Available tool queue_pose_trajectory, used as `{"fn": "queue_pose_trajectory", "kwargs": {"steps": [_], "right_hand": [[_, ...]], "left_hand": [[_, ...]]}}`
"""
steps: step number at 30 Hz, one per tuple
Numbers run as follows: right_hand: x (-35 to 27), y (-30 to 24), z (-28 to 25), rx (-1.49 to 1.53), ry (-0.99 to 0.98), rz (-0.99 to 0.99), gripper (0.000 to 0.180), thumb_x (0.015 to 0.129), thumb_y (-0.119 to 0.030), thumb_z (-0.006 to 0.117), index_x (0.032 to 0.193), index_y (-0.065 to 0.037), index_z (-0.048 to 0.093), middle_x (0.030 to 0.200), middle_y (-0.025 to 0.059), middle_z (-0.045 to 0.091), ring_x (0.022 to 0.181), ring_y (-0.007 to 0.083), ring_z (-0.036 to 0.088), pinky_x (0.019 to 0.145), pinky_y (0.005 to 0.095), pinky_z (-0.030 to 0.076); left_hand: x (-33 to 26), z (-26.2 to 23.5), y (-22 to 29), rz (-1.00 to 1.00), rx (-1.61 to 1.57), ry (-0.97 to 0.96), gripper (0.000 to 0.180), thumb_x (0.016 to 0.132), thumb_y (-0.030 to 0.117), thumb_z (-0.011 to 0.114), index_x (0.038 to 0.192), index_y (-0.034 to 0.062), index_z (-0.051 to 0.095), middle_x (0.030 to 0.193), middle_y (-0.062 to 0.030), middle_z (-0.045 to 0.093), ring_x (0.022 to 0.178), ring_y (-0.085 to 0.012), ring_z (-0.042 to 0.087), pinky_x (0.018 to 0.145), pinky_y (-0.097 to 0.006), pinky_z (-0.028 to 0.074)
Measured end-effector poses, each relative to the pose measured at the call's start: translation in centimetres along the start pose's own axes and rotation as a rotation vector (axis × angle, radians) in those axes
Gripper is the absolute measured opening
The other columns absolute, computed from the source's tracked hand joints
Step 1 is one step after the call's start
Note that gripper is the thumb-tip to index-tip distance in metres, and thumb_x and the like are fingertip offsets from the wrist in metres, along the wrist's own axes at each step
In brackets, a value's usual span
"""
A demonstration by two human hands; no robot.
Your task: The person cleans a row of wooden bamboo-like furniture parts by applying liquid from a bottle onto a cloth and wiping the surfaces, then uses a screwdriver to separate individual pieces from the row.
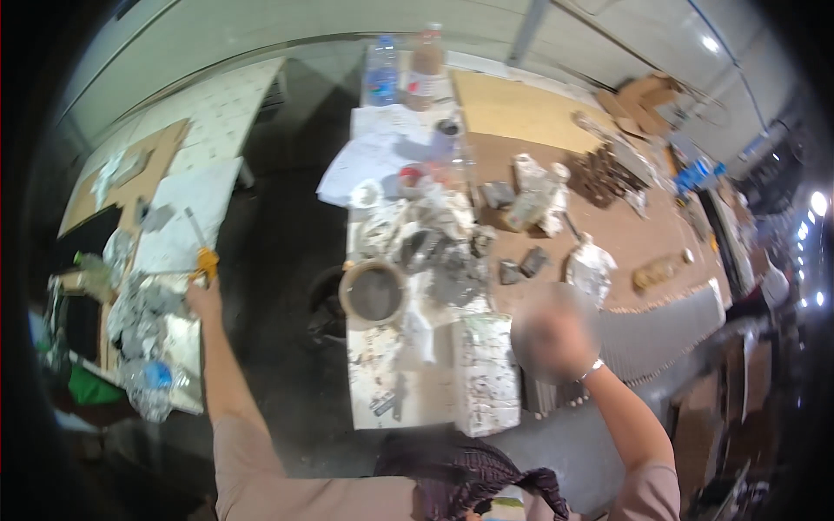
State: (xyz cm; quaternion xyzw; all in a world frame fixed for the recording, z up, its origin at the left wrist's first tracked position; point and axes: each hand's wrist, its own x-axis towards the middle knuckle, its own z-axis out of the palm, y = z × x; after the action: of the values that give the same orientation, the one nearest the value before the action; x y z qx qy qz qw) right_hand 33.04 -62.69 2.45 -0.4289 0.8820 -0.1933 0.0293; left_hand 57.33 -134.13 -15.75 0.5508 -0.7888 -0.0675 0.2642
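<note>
At the left table my left hand (205,301) is stretched out, its fingers closed on a yellow-handled tool (207,262) with a thin grey shaft or blade pointing away from me; its exact kind is too blurred to name. Crumpled, grey-stained plastic and cloth (139,317) lie beside that hand. On the right, my right hand (556,334) is over the near edge of the brown board, by a long row of thin grey rods (656,334). A blur covers its fingers, so whether it holds anything is hidden. A white stained block (486,373) stands just left of it.
A round tub of grey paste (375,293) sits on the middle table among stained rags. Two plastic bottles (382,74) stand at its far end, near white papers (369,161). Grey lumps (534,260) lie on the brown board (625,234). A dark gap separates the tables.
</note>
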Motion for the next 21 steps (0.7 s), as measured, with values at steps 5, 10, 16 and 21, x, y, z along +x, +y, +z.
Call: {"fn": "queue_pose_trajectory", "kwargs": {"steps": [5, 10, 16, 21], "right_hand": [[-0.8, 0.9, 0.9, -0.019, -0.076, 0.104, 0.02, 0.074, -0.013, 0.069, 0.092, -0.009, 0.067, 0.09, 0.0143, 0.066, 0.081, 0.0349, 0.062, 0.074, 0.0469, 0.051], [-0.5, 2.0, 1.5, -0.052, 0.051, -0.07, 0.02, 0.072, -0.024, 0.072, 0.084, -0.008, 0.065, 0.087, 0.0144, 0.064, 0.084, 0.0342, 0.059, 0.073, 0.0486, 0.048], [-1.4, 1.3, 0.0, -0.088, -0.15, 0.103, 0.048, 0.086, -0.036, 0.067, 0.121, -0.005, 0.06, 0.113, 0.0153, 0.061, 0.107, 0.0356, 0.057, 0.094, 0.0456, 0.046], [-2.6, 3.1, 1.2, -0.114, 0.17, -0.089, 0.059, 0.09, -0.04, 0.065, 0.136, -0.006, 0.053, 0.138, 0.024, 0.051, 0.132, 0.0396, 0.045, 0.117, 0.055, 0.027]], "left_hand": [[-0.8, 0.2, -0.7, -0.013, -0.087, 0.133, 0.059, 0.089, 0.03, 0.072, 0.133, -0.006, 0.053, 0.123, -0.0274, 0.062, 0.116, -0.0421, 0.059, 0.1, -0.047, 0.046], [-3.8, -0.3, 3.8, -0.014, -0.702, 0.129, 0.047, 0.097, 0.014, 0.064, 0.139, -0.0008, 0.049, 0.122, -0.0141, 0.066, 0.11, -0.0254, 0.064, 0.09, -0.034, 0.052], [-17.3, -9.6, 27.0, 0.199, -1.181, -0.448, 0.025, 0.1, 0.005, 0.058, 0.124, 0.0007, 0.063, 0.111, -0.0045, 0.068, 0.092, -0.0094, 0.062, 0.079, -0.024, 0.05], [-29.5, -15.5, 41.7, 0.599, -1.134, -1.028, 0.015, 0.093, -0.002, 0.062, 0.107, -0.0018, 0.067, 0.098, -0.005, 0.071, 0.087, -0.0083, 0.064, 0.077, -0.023, 0.051]]}}
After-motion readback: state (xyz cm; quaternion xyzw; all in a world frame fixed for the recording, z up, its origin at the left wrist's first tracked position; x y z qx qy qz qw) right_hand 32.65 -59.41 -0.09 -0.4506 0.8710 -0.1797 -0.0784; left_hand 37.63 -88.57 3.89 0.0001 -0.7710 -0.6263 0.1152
